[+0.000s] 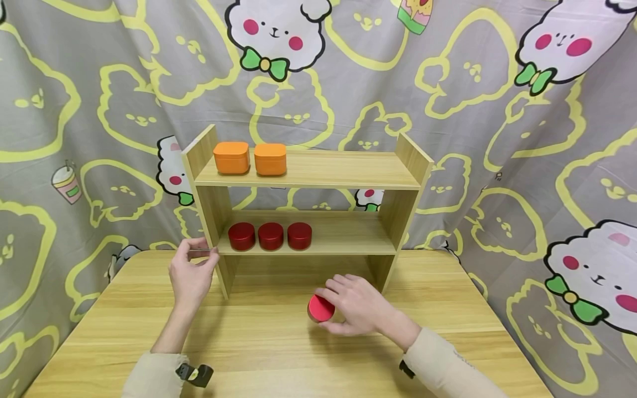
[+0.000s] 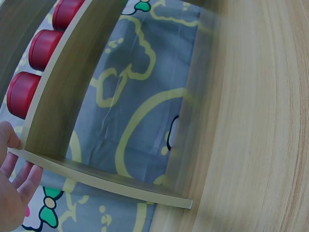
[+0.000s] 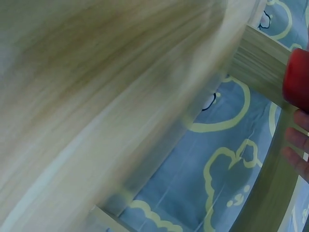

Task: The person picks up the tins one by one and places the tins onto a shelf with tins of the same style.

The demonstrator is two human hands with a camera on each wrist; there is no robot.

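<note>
My right hand (image 1: 357,305) holds a round red tin (image 1: 320,308) above the table, in front of the shelf's right half, fingers at its far side and thumb at its near side. In the right wrist view that red tin (image 3: 297,79) shows at the right edge, fingertips beside it. With thumb and fingers on either side, my left hand (image 1: 191,276) grips the left side panel of the wooden shelf (image 1: 318,185), near the middle board; the left wrist view shows this grip. Three dark red tins (image 1: 271,236) stand in a row on the middle board's left part.
Two orange lidded boxes (image 1: 271,160) stand at the left of the top board. The shelf is on a wood-grain table (image 1: 269,354). A grey patterned curtain (image 1: 368,99) hangs behind and around it.
</note>
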